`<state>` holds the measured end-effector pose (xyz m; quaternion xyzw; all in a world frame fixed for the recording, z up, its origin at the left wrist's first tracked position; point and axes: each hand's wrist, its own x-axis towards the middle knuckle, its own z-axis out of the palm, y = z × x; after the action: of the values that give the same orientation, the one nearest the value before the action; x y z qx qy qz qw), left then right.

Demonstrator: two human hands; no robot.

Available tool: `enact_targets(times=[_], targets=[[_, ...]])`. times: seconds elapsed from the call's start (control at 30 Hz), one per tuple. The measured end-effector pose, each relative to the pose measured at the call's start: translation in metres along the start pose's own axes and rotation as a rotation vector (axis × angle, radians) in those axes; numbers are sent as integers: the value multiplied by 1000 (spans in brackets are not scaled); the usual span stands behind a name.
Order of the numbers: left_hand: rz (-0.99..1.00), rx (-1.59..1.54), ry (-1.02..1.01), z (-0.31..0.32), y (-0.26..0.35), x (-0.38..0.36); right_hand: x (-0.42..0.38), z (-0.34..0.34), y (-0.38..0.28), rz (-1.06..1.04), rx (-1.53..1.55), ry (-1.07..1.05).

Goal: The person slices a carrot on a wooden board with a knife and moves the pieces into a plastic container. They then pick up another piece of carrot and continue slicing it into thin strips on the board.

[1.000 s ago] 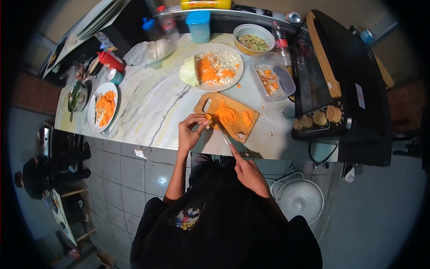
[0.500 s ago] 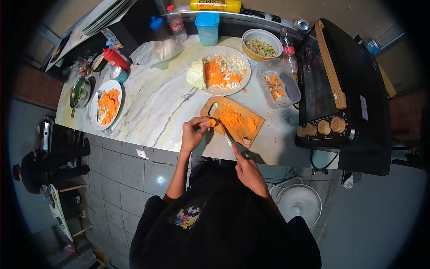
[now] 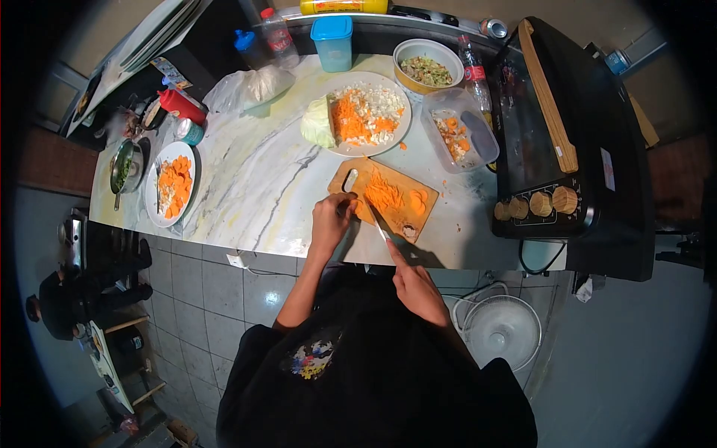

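Observation:
A wooden cutting board [image 3: 413,178] lies near the front edge of the counter, bearing a heap of carrot strips [image 3: 383,192] and some carrot slices [image 3: 419,200]. My left hand [image 3: 331,221] is at the board's left side, its fingers pinched on a carrot piece [image 3: 358,207]. In my right hand [image 3: 415,285] is a knife [image 3: 379,226], its blade over the board beside that piece. Behind the board stands a white plate [image 3: 358,151] with shredded carrot, chopped white pieces and a cabbage chunk [image 3: 319,123].
To the right are a plastic container [image 3: 478,153], a bowl [image 3: 413,84] and a black oven [image 3: 590,179]. Far left, a plate of carrot slices [image 3: 153,209] sits near a pan [image 3: 128,170]. Another person [image 3: 63,299] is at the lower left.
The camera view has shifted slightly. My left hand has turned, its fingers now lower over the carrot piece on the board. My right hand still holds the knife in nearly the same place.

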<state>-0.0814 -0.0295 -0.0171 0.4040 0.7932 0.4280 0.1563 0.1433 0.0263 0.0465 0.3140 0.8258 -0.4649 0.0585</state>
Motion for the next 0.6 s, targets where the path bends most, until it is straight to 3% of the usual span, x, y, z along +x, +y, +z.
enact_targets(times=[0.1, 0.2, 0.6], targets=[[31, 48, 96, 7, -4, -2, -5, 7, 6, -153, -33, 97], [99, 82, 129, 9, -4, -7, -6, 3, -1, 25, -59, -71], [66, 76, 147, 14, 4, -16, -3, 13, 4, -46, -68, 7]])
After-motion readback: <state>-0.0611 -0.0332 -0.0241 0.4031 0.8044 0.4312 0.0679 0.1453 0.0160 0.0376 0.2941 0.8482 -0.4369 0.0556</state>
